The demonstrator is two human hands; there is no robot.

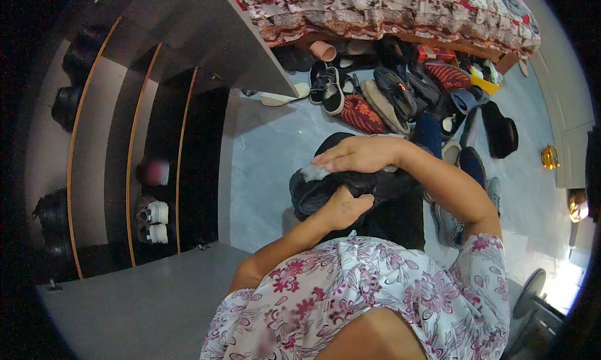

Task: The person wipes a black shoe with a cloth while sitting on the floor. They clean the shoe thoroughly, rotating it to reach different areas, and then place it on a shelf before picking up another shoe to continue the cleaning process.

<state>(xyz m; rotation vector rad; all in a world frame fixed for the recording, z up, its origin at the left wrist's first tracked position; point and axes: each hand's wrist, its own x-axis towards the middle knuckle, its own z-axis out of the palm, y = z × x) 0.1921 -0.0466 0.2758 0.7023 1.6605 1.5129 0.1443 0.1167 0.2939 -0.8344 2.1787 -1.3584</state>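
Note:
A black shoe [312, 198] is held over my lap, its toe end pointing left. My left hand [347, 207] grips it at the opening, with the fingers hidden inside or behind the dark upper. My right hand [366, 156] lies flat over the far side of the shoe. Under its fingertips a crumpled white tissue or wipe [314, 172] touches the upper. More dark material shows just beyond the right hand; I cannot tell whether it is part of the same shoe.
At left stands an open shoe cabinet [94, 172] with white sneakers [157, 224] on a shelf; its grey door [263, 45] juts out. Several shoes, including a black sneaker [333, 92], crowd the floor by the bed [385, 13]. A yellow box [488, 84] sits there too.

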